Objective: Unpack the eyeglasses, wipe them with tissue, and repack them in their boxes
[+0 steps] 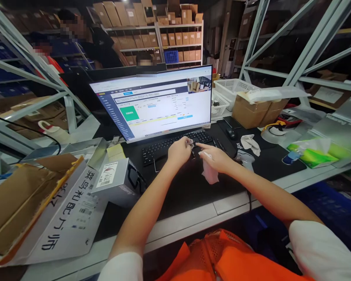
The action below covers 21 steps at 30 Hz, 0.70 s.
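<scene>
Above the front of the keyboard, my left hand has its fingers pinched around a small, shiny, partly clear item; its kind is hard to make out. Close by on the right, my right hand holds a thin whitish-pink tissue that hangs below the palm. Its index finger points toward the item in the left hand, and I cannot tell whether it touches it. A grey box with a white label stands left of my left forearm.
A large monitor stands behind the keyboard. An opened carton lies at left. To the right are a mouse, a crumpled white tissue, a tape dispenser, a green tissue pack and a cardboard box.
</scene>
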Each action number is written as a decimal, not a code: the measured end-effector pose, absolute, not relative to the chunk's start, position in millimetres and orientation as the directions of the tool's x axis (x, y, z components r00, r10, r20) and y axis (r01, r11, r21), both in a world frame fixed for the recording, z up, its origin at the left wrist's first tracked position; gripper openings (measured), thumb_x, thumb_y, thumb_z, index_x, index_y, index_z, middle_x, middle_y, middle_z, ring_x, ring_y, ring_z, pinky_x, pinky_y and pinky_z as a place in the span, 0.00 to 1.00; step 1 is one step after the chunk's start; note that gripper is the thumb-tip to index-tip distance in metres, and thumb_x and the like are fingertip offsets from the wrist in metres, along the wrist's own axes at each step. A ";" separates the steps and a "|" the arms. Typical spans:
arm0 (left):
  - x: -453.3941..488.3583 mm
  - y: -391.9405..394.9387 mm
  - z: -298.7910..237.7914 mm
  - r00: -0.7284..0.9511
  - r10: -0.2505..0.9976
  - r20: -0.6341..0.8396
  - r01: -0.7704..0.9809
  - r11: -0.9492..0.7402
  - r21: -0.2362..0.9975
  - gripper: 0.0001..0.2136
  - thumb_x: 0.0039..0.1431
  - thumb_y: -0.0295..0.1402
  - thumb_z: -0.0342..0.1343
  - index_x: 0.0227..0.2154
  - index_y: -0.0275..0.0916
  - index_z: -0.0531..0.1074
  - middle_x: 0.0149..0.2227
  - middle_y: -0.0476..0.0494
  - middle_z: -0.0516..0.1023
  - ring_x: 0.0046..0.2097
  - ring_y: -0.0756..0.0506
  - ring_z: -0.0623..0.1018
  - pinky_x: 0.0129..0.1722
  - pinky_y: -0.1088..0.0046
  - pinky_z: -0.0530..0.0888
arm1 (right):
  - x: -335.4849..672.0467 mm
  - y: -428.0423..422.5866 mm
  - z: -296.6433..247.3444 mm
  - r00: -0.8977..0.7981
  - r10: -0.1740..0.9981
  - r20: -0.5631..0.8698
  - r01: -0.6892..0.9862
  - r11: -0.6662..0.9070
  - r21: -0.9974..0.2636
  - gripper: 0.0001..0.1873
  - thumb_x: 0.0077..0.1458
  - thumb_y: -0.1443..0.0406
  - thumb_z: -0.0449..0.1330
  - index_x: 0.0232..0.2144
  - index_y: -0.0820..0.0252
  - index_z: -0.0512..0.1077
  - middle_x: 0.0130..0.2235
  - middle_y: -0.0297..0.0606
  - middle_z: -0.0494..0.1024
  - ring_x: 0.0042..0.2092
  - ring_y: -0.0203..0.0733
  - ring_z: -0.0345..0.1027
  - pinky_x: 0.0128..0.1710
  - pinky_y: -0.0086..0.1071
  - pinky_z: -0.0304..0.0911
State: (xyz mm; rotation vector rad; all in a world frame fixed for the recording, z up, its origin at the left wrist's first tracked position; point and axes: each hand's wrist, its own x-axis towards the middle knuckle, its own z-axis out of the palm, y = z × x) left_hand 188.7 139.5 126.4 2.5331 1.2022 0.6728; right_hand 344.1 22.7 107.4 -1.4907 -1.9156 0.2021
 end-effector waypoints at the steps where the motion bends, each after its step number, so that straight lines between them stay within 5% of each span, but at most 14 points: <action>1: 183.1 142.0 132.0 0.527 0.784 0.328 0.623 -0.619 0.478 0.08 0.61 0.28 0.49 0.39 0.43 0.72 0.32 0.47 0.79 0.34 0.44 0.77 0.33 0.70 0.68 | 342.0 23.4 112.2 -0.156 0.877 0.454 0.779 0.392 -0.489 0.22 0.69 0.59 0.46 0.28 0.59 0.73 0.64 0.45 0.69 0.59 0.49 0.69 0.57 0.43 0.64; 5: 149.7 130.3 166.8 0.346 0.751 0.562 0.286 -0.655 0.699 0.03 0.60 0.27 0.51 0.35 0.41 0.68 0.24 0.54 0.69 0.26 0.49 0.69 0.28 0.74 0.64 | 328.4 23.0 141.8 -0.273 0.752 0.600 0.697 0.584 -0.416 0.20 0.70 0.60 0.47 0.32 0.59 0.74 0.65 0.46 0.66 0.59 0.47 0.69 0.57 0.41 0.65; 8: 118.5 100.5 199.4 0.293 0.658 0.694 0.175 -0.750 0.638 0.03 0.61 0.27 0.52 0.32 0.40 0.69 0.25 0.54 0.68 0.26 0.51 0.69 0.28 0.76 0.64 | 316.0 14.7 168.1 -0.327 0.629 0.705 0.628 0.702 -0.335 0.17 0.69 0.63 0.49 0.36 0.61 0.75 0.59 0.49 0.74 0.59 0.47 0.69 0.57 0.41 0.65; 12: 85.4 65.4 223.9 0.511 0.510 0.692 0.172 -0.850 0.499 0.13 0.61 0.22 0.48 0.31 0.40 0.77 0.30 0.49 0.75 0.33 0.50 0.75 0.34 0.74 0.70 | 302.5 -6.1 188.3 -0.365 0.469 0.804 0.549 0.806 -0.221 0.15 0.68 0.63 0.50 0.38 0.61 0.76 0.64 0.51 0.67 0.52 0.46 0.73 0.51 0.41 0.68; 14: 78.4 60.0 222.2 0.595 0.499 0.630 0.169 -0.844 0.509 0.15 0.59 0.21 0.48 0.31 0.41 0.80 0.33 0.48 0.77 0.34 0.49 0.77 0.35 0.74 0.72 | 297.6 -13.8 188.7 -0.400 0.505 0.765 0.586 0.783 -0.211 0.16 0.68 0.62 0.49 0.37 0.59 0.76 0.62 0.49 0.70 0.50 0.45 0.73 0.49 0.41 0.67; 18: 80.2 67.8 200.1 0.579 0.644 0.500 0.290 -0.736 0.612 0.08 0.58 0.29 0.57 0.33 0.42 0.82 0.32 0.48 0.78 0.31 0.49 0.76 0.30 0.74 0.71 | 293.4 -20.3 175.9 -0.521 0.671 0.528 0.658 0.710 -0.253 0.21 0.70 0.62 0.46 0.31 0.58 0.74 0.35 0.43 0.80 0.38 0.43 0.72 0.41 0.38 0.65; 21: 85.3 75.8 179.2 0.551 0.707 0.444 0.369 -0.683 0.630 0.08 0.57 0.30 0.58 0.34 0.41 0.82 0.34 0.47 0.78 0.31 0.49 0.75 0.31 0.73 0.71 | 299.9 -29.1 166.2 -0.542 0.693 0.475 0.613 0.713 -0.341 0.20 0.70 0.62 0.46 0.33 0.59 0.75 0.38 0.43 0.80 0.39 0.43 0.73 0.42 0.39 0.66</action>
